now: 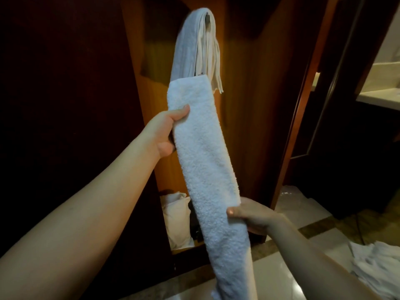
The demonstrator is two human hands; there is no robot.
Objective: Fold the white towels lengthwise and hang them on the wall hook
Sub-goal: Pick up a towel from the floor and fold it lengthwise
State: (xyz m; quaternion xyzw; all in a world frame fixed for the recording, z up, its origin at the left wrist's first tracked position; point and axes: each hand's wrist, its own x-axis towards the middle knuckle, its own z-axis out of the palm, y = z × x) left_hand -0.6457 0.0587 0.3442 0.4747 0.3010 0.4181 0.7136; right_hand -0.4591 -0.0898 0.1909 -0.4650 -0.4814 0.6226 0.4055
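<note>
A long white towel [207,161], folded into a narrow strip, stretches upright between my hands in front of the wooden wardrobe. My left hand [166,131] grips its left edge near the top, thumb on the front. My right hand [253,215] pinches its right edge lower down. Above the strip, several white towels [194,46] hang over the wall hook [207,18], which shows only as a dark bit at the top of the drape. The held towel's upper end overlaps the bottom of the hanging ones.
Orange-brown wardrobe panels [255,105] stand behind. White pillows [177,221] lie on the wardrobe floor at lower centre. A pile of loose white towels [376,265] lies on the glossy tiled floor at lower right. A doorway with a pale counter [383,98] opens on the right.
</note>
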